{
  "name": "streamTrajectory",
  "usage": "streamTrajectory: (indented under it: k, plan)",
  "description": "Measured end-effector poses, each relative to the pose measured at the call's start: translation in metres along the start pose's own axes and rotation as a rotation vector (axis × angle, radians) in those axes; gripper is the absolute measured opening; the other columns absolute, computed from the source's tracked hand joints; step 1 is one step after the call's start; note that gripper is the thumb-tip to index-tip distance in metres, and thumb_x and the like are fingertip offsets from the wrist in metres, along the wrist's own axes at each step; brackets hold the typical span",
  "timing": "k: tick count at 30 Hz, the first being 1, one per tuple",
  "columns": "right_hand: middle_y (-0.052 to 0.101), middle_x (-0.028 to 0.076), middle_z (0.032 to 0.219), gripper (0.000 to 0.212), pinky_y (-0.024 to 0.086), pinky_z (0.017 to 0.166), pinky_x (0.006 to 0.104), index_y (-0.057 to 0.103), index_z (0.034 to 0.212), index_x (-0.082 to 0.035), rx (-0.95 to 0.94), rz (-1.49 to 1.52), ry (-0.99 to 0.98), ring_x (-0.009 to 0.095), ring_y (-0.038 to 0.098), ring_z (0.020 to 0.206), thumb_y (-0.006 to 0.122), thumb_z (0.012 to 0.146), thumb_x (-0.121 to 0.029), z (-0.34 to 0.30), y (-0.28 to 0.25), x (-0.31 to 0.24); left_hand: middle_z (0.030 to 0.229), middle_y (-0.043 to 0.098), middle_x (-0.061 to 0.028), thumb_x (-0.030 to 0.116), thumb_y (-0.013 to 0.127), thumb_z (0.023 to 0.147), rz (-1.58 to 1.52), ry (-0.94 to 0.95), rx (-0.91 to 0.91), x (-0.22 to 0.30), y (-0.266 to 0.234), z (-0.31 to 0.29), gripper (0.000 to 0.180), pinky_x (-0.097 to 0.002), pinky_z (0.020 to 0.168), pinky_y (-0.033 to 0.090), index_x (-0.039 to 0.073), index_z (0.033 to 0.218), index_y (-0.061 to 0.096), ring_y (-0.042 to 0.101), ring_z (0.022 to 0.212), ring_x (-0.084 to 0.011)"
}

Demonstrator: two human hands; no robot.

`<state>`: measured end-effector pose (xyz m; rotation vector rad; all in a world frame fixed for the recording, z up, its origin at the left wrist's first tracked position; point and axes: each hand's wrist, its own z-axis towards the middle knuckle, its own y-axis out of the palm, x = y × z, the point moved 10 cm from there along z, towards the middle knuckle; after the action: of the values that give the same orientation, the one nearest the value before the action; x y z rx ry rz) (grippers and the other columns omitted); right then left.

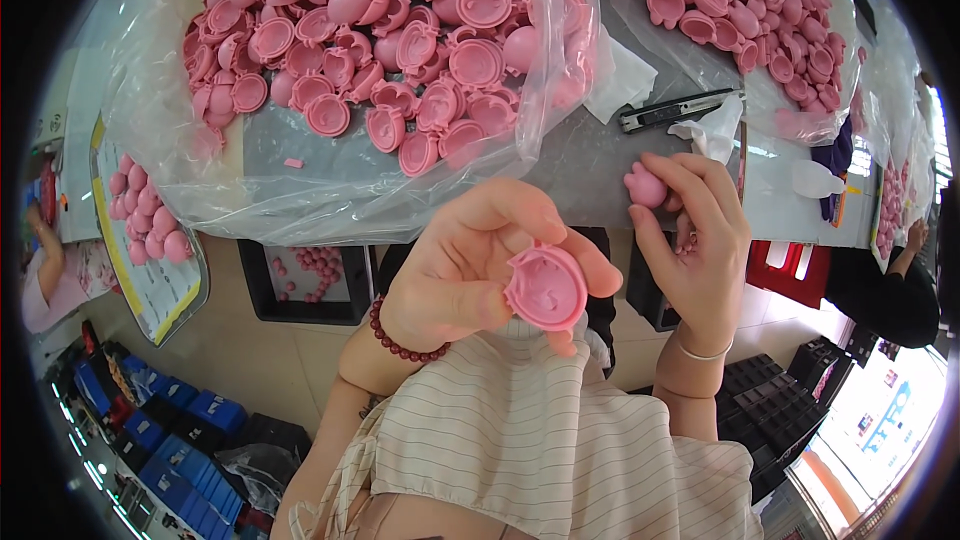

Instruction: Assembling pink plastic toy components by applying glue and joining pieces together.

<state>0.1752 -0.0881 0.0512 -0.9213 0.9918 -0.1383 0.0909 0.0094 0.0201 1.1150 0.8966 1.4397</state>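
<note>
Pink plastic, probably light and stiff, filled both grips: the left fingers (pixel 480 306) pinched a cupped shell (pixel 546 290) by its rim, likely the surest hold; the right fingers (pixel 655 240) pinched a bumpy rounded piece (pixel 645 186) near the grey surface (pixel 590 165).

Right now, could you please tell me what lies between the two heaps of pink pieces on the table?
In the head view, crumpled white sheets, a black cutter and clear plastic edges lie between the left heap and right heap.
</note>
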Motion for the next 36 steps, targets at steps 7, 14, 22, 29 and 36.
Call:
streamTrajectory:
  k: [7,14,22,29,36]
  plan:
    - [0.054,0.005,0.091,0.035,0.033,0.045,0.0175,0.059,0.093,-0.002,0.014,0.007,-0.006,0.008,0.046,0.062,0.063,0.06,0.007,0.0,0.0,-0.001,0.107,0.051,-0.0244,0.01,0.067,0.072,0.232,-0.001,0.015,0.005,0.001,0.002,0.046,-0.0364,0.077,0.049,0.0,0.11,0.044,0.056,0.096,-0.0284]
    - [0.055,0.005,0.091,0.034,0.032,0.044,0.0166,0.059,0.092,-0.002,0.091,-0.008,-0.019,0.007,0.045,0.061,0.065,0.06,0.007,-0.005,-0.003,0.004,0.102,0.053,-0.0141,0.006,0.069,0.068,0.586,0.04,0.19,0.015,0.0,0.0,0.045,-0.0368,0.085,0.045,-0.004,0.105,0.046,0.053,0.1,-0.0281]
    - [0.051,0.006,0.087,0.038,0.036,0.058,0.0197,0.054,0.097,0.001,0.859,-0.065,-0.157,0.014,0.043,0.066,0.07,0.064,-0.008,-0.052,-0.09,0.026,0.106,0.052,-0.0216,0.004,0.066,0.071,0.731,0.139,0.142,0.024,0.009,-0.001,0.043,-0.0345,0.084,0.045,-0.005,0.108,0.045,0.054,0.098,-0.0248]
    - [0.058,0.007,0.089,0.046,0.042,0.061,0.0202,0.05,0.106,0.006,0.853,-0.211,0.298,0.011,0.052,0.072,0.068,0.071,-0.017,-0.048,-0.13,0.119,0.108,0.051,-0.0208,-0.001,0.062,0.073,0.895,0.231,0.147,0.03,0.014,0.0,0.039,-0.0318,0.083,0.045,-0.006,0.108,0.046,0.054,0.099,-0.0233]
    - [0.06,0.01,0.091,0.035,0.043,0.063,0.0209,0.053,0.102,0.007,0.81,-0.066,0.334,0.012,0.056,0.071,0.058,0.079,-0.019,-0.039,-0.13,0.136,0.104,0.055,-0.0206,-0.004,0.065,0.068,1.196,0.374,0.224,0.04,0.023,-0.005,0.035,-0.029,0.075,0.045,-0.005,0.101,0.053,0.057,0.089,-0.0229]
